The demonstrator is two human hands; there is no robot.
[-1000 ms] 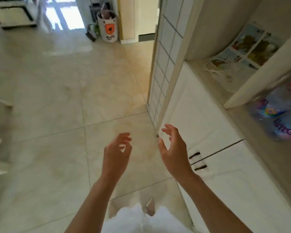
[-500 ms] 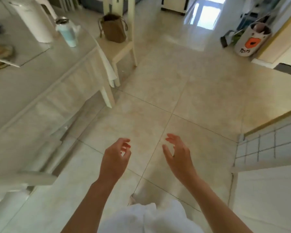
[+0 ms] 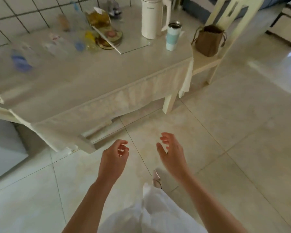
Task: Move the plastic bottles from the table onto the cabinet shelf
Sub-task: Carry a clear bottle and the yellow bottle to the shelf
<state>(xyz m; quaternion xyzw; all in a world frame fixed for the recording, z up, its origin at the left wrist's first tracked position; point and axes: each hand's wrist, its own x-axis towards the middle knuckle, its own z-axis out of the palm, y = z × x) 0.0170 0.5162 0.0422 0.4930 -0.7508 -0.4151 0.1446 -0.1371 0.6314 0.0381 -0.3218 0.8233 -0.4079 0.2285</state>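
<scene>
The plastic bottles (image 3: 57, 42) now sit in view on the far left part of the table (image 3: 107, 73), clear ones lying and standing in a blurred cluster, one with a blue label (image 3: 21, 62) at the left end, another with a blue label (image 3: 79, 45) nearer the middle. Half a second ago only the table's right end showed; a second ago the view faced the cabinet with a bottle already on its shelf. So the person has turned away from the cabinet and back toward the table, likely for another fetch.

Left hand (image 3: 113, 156) and right hand (image 3: 172, 153) hang over the floor tiles, both holding nothing. Fingers of each are loosely curled and apart, thumbs spread, palms roughly facing each other, much as in both earlier frames. The bottles are well ahead of the fingertips and off to the left, past the table's near edge; nothing is within reach yet.

Further out from the fingers: ahead and slightly right stands a white kettle-like jug (image 3: 150, 17), with a pale teal tumbler (image 3: 172, 37) just beside it. Between those and the bottles lies a pile of tins and a yellowish packet (image 3: 106, 31), too blurred to tell more. Right of the table a brown bag (image 3: 208, 40) rests on a cream chair (image 3: 208, 63).

Judgement: at least one bottle is done, several remain; the next move calls for a step forward and a left-leaning reach. The cabinet is out of view now.
</scene>
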